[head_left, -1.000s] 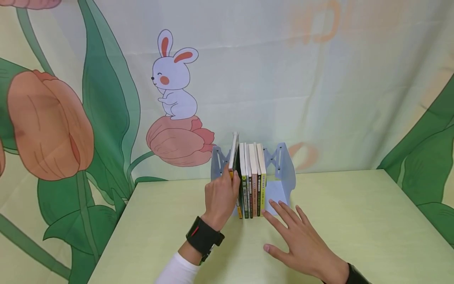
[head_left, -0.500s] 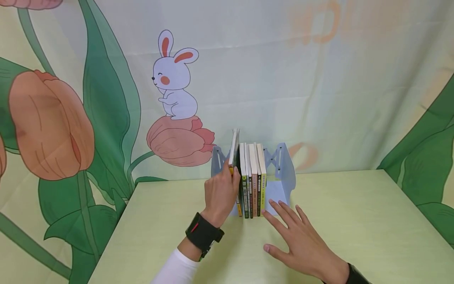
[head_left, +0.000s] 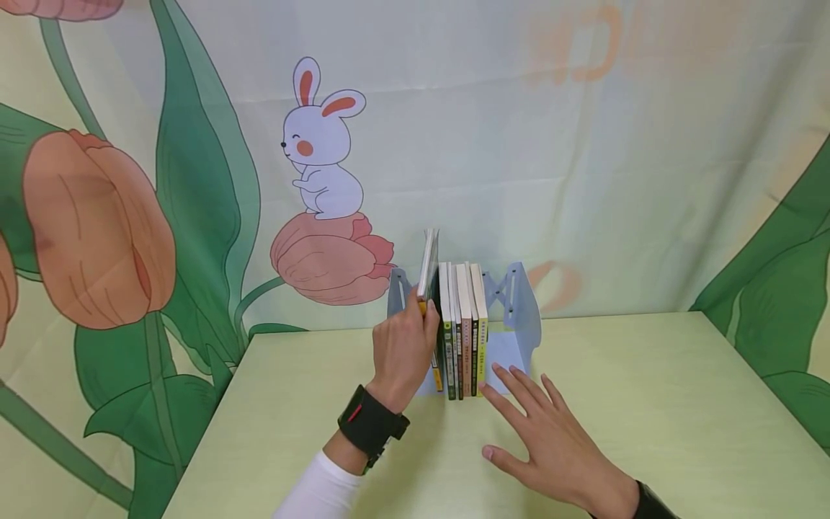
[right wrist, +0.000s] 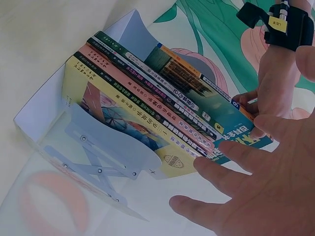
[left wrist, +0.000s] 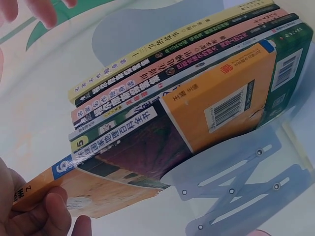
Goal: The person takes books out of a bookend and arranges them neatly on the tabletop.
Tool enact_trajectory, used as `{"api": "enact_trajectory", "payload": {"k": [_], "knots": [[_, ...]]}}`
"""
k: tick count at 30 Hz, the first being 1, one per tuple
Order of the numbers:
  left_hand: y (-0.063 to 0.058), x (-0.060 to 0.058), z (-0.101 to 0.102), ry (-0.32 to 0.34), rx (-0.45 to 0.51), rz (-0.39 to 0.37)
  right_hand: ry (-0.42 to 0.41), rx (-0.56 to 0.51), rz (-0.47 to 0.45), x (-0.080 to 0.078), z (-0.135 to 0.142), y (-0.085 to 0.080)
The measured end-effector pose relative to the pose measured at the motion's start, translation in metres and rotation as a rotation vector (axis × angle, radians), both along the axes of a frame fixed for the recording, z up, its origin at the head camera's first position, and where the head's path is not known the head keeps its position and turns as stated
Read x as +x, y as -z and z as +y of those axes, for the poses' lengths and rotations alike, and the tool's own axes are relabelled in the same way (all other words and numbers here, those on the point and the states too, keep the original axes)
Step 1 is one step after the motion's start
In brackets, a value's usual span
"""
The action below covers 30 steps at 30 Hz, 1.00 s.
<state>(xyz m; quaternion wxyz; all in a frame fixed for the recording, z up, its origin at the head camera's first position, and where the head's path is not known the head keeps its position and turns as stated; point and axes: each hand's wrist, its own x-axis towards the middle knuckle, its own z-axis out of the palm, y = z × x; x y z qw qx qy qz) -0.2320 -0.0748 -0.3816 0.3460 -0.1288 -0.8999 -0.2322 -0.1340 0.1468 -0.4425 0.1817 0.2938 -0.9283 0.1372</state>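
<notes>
We see the left grip [head_left: 403, 349] pinching the orange-spined book [head_left: 428, 270] at the row's left end, jutting above the other books [head_left: 465, 335] in the blue bookend [head_left: 528, 310]; the right grip [head_left: 554, 443] (fingers spread, holding nothing) hovers near the row's right end.

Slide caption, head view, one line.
Left hand grips the leftmost book beside an upright row of books in a blue bookend; right hand spread near the row's right end.

Studio-like setting, creased cartoon backdrop [head_left: 467, 151], pale green table [head_left: 629, 382], kind of room unclear
</notes>
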Motion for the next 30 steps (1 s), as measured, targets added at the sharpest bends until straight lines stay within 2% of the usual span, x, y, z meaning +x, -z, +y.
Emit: {"api": "enact_trajectory", "payload": {"k": [15,30], "knots": [[-0.011,0.004,-0.002,0.005,0.0,0.037,-0.006,0.003,0.03,0.0,-0.001,-0.003],[-0.021,0.009,-0.004,0.019,0.018,0.098,-0.006,-0.012,0.0,0.002,-0.003,-0.005]]}}
